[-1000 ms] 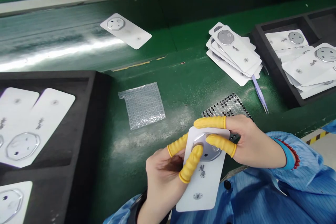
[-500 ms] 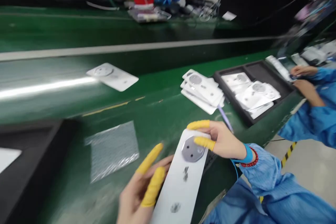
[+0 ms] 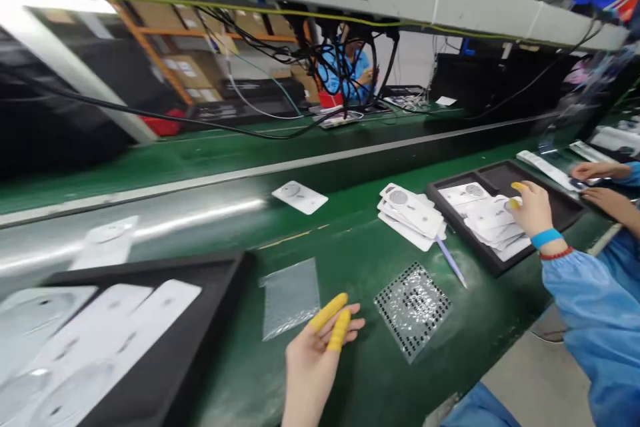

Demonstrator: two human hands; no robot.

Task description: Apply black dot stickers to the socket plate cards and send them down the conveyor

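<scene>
Left hand (image 3: 313, 363), grip released, two yellow finger cots (image 3: 340, 330); right hand (image 3: 533, 210) over black tray (image 3: 460, 233), grip unclear.

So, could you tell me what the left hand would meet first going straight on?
The left hand would probably reach the stack of white cards first, though depth is unclear; the dotted bubble sheet lies close on its right.

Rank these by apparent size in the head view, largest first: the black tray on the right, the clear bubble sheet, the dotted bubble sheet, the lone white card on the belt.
1. Black tray
2. Clear bubble sheet and dotted bubble sheet: too alike to rank
3. Lone white card
</scene>
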